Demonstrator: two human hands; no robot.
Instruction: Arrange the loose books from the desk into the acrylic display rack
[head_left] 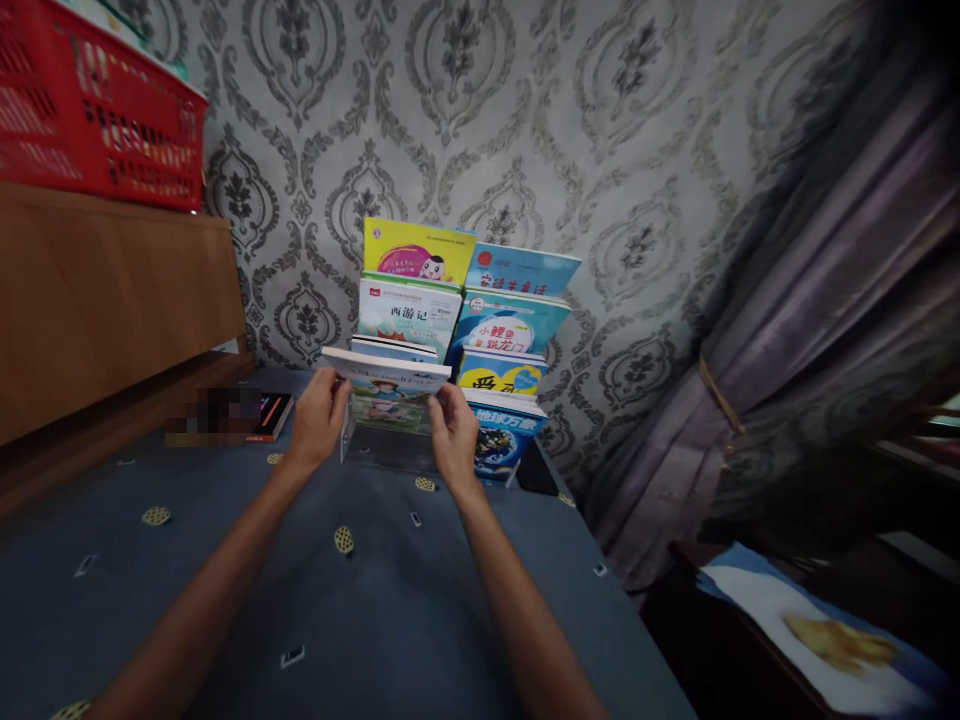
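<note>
My left hand (319, 415) grips the left edge of a book with a child in a hat on its cover (386, 395), and my right hand (454, 430) grips its right edge. The book is at the lowest left tier of a clear tiered stand (390, 448). Behind it stand a white and green book (409, 312) and a yellow book (412, 250). The right column holds a light blue book (525, 270), a teal book (510, 322), a yellow and blue book (499, 374) and a dark blue book (502, 435) in front.
A dark-covered table (360, 610) bears the stand. Near the wall lie a dark flat object (536, 470) and, at left, a dark book (270, 417). A red basket (135, 120) sits on a wooden cabinet (112, 300). A tied curtain (690, 430) hangs right.
</note>
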